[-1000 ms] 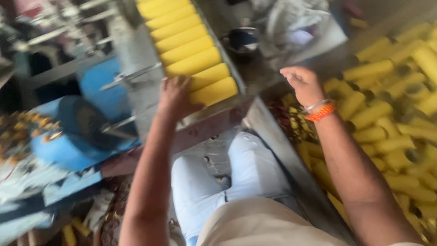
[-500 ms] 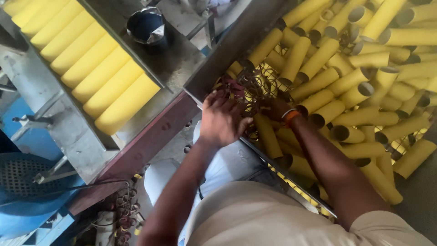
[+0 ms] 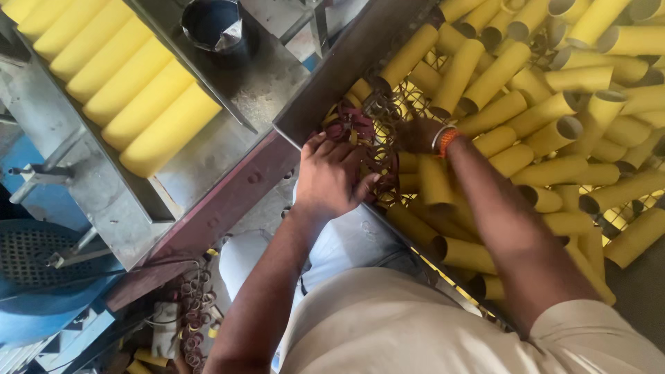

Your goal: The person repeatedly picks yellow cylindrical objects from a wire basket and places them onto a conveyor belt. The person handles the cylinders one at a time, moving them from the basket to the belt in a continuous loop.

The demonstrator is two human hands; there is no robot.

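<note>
My left hand [image 3: 331,174] rests at the near corner of a bin, its fingers in a tangle of dark reddish rings [image 3: 366,142]. My right hand [image 3: 418,134], with an orange band at the wrist, reaches into the same tangle from the right and is mostly hidden among it. Around both hands lie several yellow cardboard tubes [image 3: 485,82], piled loosely in the wire-bottomed bin [image 3: 344,69]. Whether either hand grips the rings I cannot tell.
A sloped metal tray [image 3: 125,201] on the left carries a row of yellow tubes [image 3: 145,104] laid side by side. A dark round cup [image 3: 213,24] sits on the metal top. A blue machine [image 3: 41,277] stands lower left. More reddish rings [image 3: 192,315] hang below.
The view and both hands have swung from the tray on the left to the bin of tubes. Both hands now sit in the tangle of rings at the bin's corner.
</note>
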